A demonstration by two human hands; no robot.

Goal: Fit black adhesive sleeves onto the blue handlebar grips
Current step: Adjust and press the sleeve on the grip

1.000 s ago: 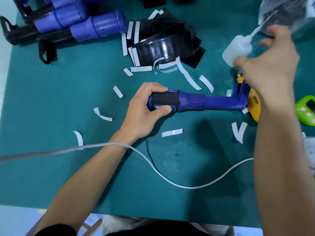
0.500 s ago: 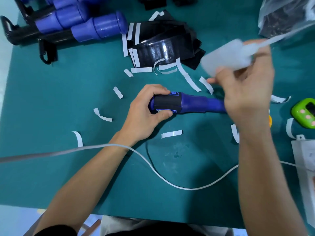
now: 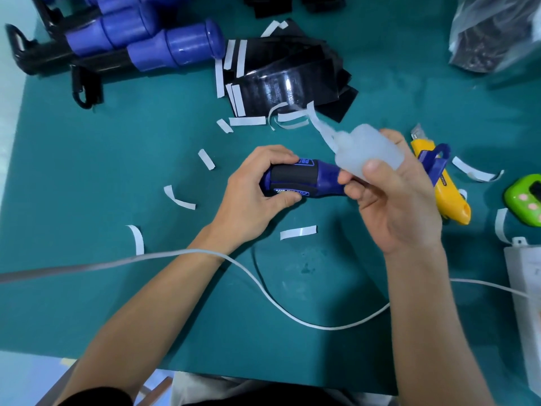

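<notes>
A blue handlebar grip (image 3: 323, 179) lies across the middle of the green mat, with a black adhesive sleeve (image 3: 291, 177) wrapped round its left end. My left hand (image 3: 253, 197) grips that sleeved end. My right hand (image 3: 392, 194) holds a translucent squeeze bottle (image 3: 361, 149) just above the grip's right part, nozzle pointing up and left. A loose pile of black sleeves (image 3: 288, 80) lies at the back centre. Several more blue grips on black bars (image 3: 152, 45) lie at the back left.
White backing strips (image 3: 298, 232) are scattered over the green mat (image 3: 87, 171). A yellow utility knife (image 3: 442, 186) lies right of my right hand, a green device (image 3: 525, 199) further right. A white cable (image 3: 263, 288) crosses the front. A plastic bag (image 3: 494, 33) sits back right, a white box (image 3: 527, 288) at the right edge.
My right hand carried the squeeze bottle from the back right down and left to just over the grip, turning its nozzle leftward. My left hand kept holding the sleeved end.
</notes>
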